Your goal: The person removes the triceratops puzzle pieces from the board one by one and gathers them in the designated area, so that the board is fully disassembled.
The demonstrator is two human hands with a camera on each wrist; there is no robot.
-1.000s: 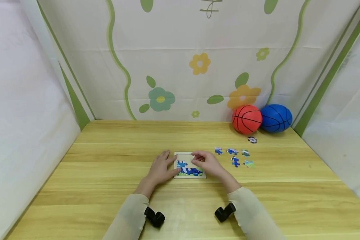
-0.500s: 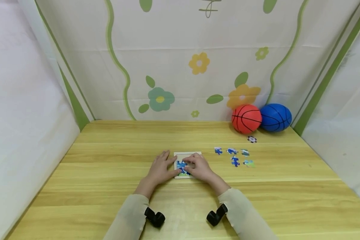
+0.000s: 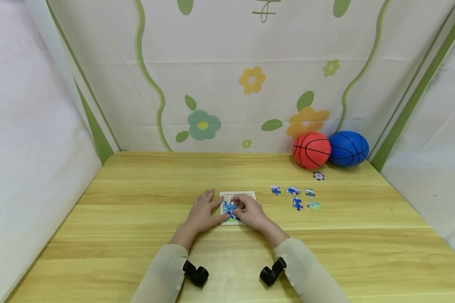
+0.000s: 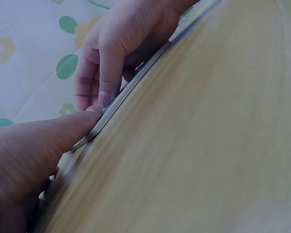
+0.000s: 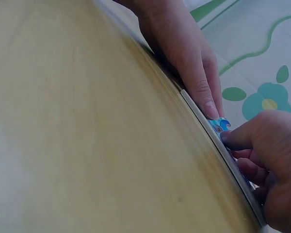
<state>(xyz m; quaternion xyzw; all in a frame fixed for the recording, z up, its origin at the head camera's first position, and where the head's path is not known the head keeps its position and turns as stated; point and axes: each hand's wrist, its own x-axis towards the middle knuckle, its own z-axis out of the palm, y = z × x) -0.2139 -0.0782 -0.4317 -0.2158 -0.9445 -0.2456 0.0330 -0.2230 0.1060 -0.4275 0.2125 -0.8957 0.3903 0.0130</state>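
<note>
A small jigsaw puzzle tray [image 3: 237,193] with a pale frame lies on the table, partly filled with blue and green pieces. My left hand [image 3: 202,213] rests at its left side, fingers stretched out and the thumb on the pieces near the lower left. Over the tray, my right hand [image 3: 250,213] has thumb and fingers curled together at a blue puzzle piece [image 3: 229,206]. In the right wrist view, that hand's thumb touches a blue puzzle piece [image 5: 222,124] beside the left thumb. The right hand covers the right part of the tray.
Several loose puzzle pieces [image 3: 297,203] lie to the right of the tray. Beyond them sit a round black-and-white chip [image 3: 319,176], a red ball [image 3: 311,150] and a blue ball [image 3: 349,149] against the printed cloth backdrop [image 3: 227,97].
My right hand has moved left across the tray to the blue pieces near the left thumb, then shifted only slightly. The left hand has stayed in place.
</note>
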